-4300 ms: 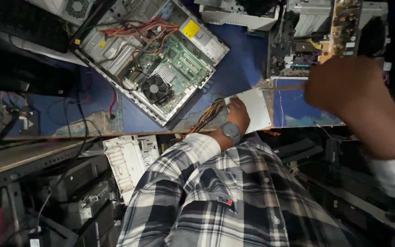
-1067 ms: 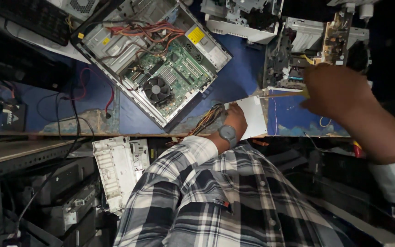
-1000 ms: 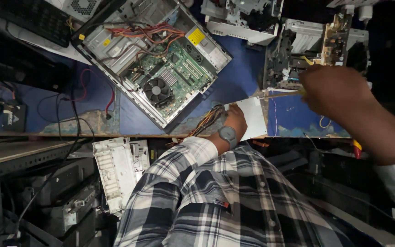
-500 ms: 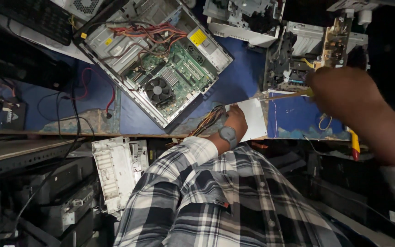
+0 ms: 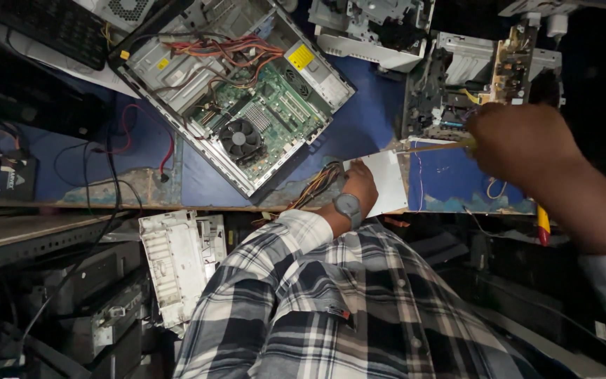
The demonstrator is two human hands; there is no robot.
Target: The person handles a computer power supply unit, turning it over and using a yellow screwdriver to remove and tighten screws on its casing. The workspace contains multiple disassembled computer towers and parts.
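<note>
Working a screwdriver [image 5: 433, 147] into the stripped grey unit [image 5: 457, 77] at the upper right of the frame; I judge this the loosening or prying stage on that unit. My right hand [image 5: 520, 144] is closed in a fist round the tool's handle, forearm coming in from the right edge, shaft lying almost level and pointing left toward the unit's lower corner. The tip itself is too small to tell whether it is seated. My left hand [image 5: 360, 184], wristwatch [image 5: 348, 206] on it, lies mid-frame at the bench edge, pressing on a white sheet [image 5: 387, 181]; its fingers are hidden, so I cannot tell how far they are closed. Plaid sleeve below. An open computer case [image 5: 236, 91] sits upper centre on the blue bench top [image 5: 373, 119], untouched. Next move, in my judgement, calls for steady downward pressure with the left hand and the tip kept square.
</note>
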